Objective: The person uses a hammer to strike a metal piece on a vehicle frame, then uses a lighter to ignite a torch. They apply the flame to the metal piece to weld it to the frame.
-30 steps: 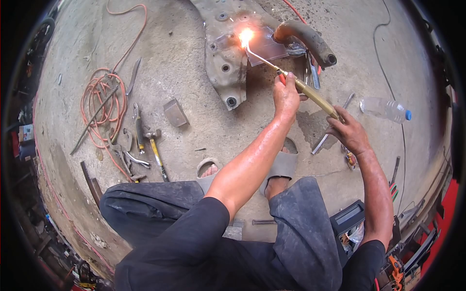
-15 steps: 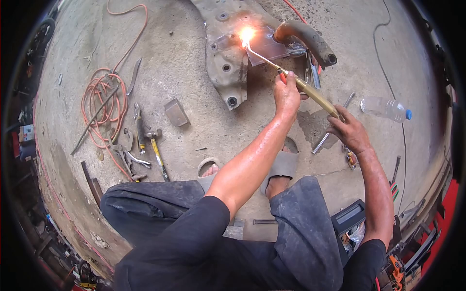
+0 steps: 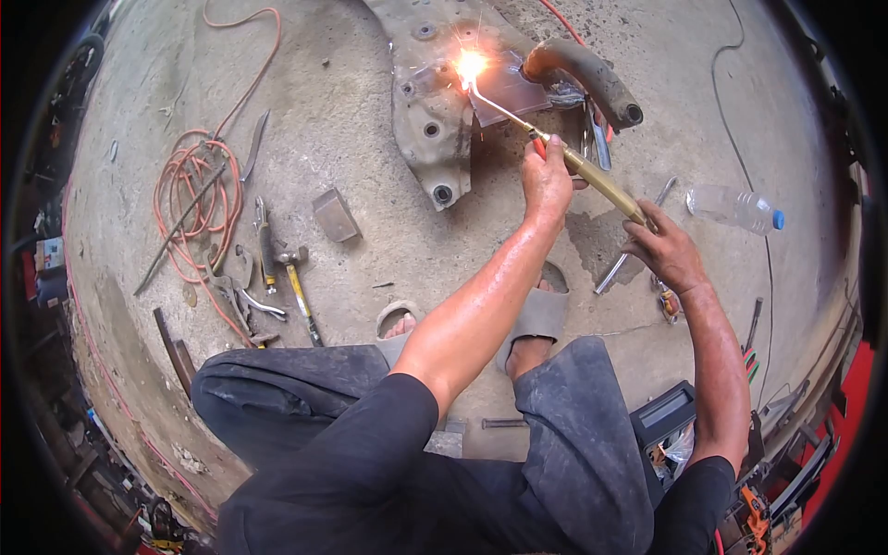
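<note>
A brass gas torch (image 3: 601, 182) slants across the view, its thin bent nozzle reaching up and left. My left hand (image 3: 548, 183) grips the torch's front part, by the red valve knob. Around the rear end of the brass handle my right hand (image 3: 668, 248) is closed. The nozzle tip ends in a bright glow with sparks on a grey metal part (image 3: 435, 92), beside the edge of a flat metal plate (image 3: 511, 90). The glare hides the exact spot under the flame. A curved pipe (image 3: 592, 79) lies at the right of the part.
Left on the concrete floor are a coiled orange hose (image 3: 201, 199), pliers (image 3: 266, 248), a hammer (image 3: 301, 296) and a metal block (image 3: 336, 215). A plastic bottle (image 3: 731, 205) and a metal rod (image 3: 612, 272) lie at right. An open black case (image 3: 666, 421) sits by the right knee.
More sparks fly from the glowing spot, spreading upward and below it. Both hands and the torch hold nearly the same position.
</note>
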### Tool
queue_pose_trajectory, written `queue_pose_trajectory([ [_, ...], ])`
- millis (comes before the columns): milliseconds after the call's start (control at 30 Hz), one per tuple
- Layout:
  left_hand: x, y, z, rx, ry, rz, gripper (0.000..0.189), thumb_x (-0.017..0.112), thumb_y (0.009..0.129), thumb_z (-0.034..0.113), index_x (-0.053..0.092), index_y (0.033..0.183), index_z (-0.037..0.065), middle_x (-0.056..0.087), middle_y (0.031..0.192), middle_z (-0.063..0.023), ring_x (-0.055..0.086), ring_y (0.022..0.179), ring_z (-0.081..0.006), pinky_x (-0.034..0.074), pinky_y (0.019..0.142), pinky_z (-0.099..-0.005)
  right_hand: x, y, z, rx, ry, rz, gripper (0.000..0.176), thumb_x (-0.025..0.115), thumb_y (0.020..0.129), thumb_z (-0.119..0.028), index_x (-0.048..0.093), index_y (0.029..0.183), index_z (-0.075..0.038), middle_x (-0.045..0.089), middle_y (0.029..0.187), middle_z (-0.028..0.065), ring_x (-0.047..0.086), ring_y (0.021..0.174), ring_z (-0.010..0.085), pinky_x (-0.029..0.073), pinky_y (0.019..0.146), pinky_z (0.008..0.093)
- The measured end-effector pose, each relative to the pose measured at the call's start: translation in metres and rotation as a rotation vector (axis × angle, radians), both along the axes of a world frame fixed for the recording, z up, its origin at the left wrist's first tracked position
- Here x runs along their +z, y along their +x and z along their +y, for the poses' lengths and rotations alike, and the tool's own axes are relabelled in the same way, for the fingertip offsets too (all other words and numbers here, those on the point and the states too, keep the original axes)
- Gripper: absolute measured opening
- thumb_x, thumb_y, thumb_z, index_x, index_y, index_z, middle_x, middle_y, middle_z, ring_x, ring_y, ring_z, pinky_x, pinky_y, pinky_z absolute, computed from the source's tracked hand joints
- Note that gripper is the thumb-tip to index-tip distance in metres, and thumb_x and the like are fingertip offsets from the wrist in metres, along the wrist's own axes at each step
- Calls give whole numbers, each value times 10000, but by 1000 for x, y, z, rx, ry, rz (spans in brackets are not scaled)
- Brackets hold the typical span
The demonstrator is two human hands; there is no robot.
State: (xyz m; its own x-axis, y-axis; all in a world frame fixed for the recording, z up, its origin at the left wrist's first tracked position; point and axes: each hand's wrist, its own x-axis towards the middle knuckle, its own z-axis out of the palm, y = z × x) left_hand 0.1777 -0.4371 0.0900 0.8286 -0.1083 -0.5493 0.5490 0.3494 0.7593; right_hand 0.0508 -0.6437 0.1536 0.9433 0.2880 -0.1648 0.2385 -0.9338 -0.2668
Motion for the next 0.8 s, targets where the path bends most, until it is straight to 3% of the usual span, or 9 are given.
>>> queue_pose_trajectory([
  [800,-3,1,0,0,-24,-13,289,444,1131,279,480,1170,-5,583,967,-97,708,800,-210,681,603,-344,1,2,1,-2,0,-2,397,841,826,-279,689,1177,-172,587,1433,134,700,1135,310,616,898,399],
])
